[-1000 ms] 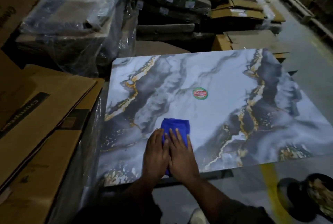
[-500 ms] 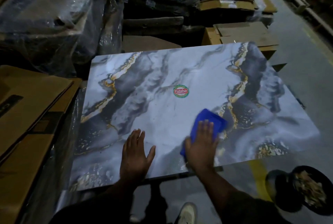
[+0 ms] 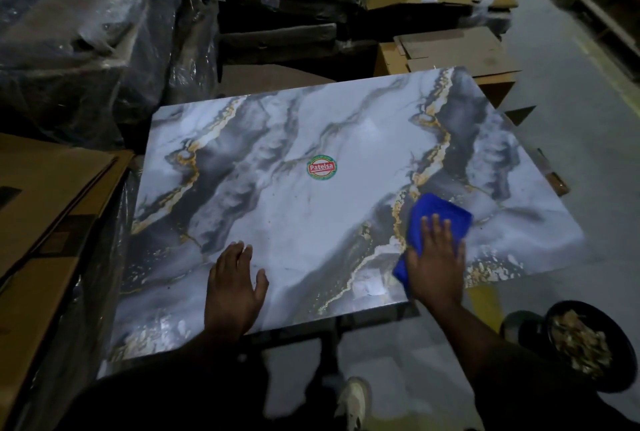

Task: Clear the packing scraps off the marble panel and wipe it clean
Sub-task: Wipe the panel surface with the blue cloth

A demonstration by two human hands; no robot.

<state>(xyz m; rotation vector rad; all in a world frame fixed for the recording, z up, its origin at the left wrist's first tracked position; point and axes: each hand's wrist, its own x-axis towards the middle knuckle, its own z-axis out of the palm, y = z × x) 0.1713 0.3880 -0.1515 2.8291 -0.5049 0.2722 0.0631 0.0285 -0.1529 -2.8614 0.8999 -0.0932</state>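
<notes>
A large marble panel [image 3: 339, 139], white and grey with gold veins, lies flat in front of me. A round red and green sticker [image 3: 321, 167] sits near its middle. My right hand [image 3: 437, 262] presses flat on a blue cloth [image 3: 440, 210] at the panel's near right part, fingers straight. My left hand [image 3: 234, 287] rests flat on the panel's near edge, left of centre, fingers spread and holding nothing. No loose scraps show on the panel's surface.
Flat cardboard boxes [image 3: 41, 209] are stacked at the left. Plastic-wrapped bundles [image 3: 83, 28] and dark stacked packs [image 3: 287, 4] stand behind the panel, with cartons [image 3: 446, 49] at the back right. A black bin of scraps [image 3: 585, 344] stands on the floor at the right.
My right hand slid the blue cloth from the panel's near middle to its near right. My left hand came off the cloth and now lies flat on the marble.
</notes>
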